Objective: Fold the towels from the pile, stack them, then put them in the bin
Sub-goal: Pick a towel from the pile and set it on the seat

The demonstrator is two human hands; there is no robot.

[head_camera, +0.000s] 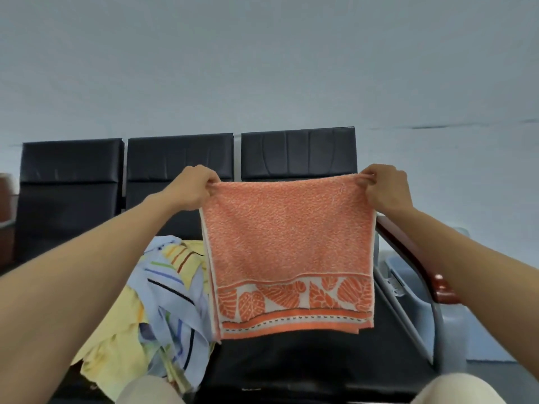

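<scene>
Arms outstretched, my left hand [194,186] pinched the orange towel [288,246] by its ten-o'clock corner, my right hand [385,189] by its two-o'clock corner. It hung doubled, overlapping the striped towel pile [163,301] at seven, above the black seat [291,360]. A wooden armrest [444,290] crossed the grey bin [408,272] at four.

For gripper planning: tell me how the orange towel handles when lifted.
Likely floppy: the orange towel hangs limp between the left hand and right hand. Probably light: pinches at two corners hold it. Rough pile, unlikely slippery.
</scene>
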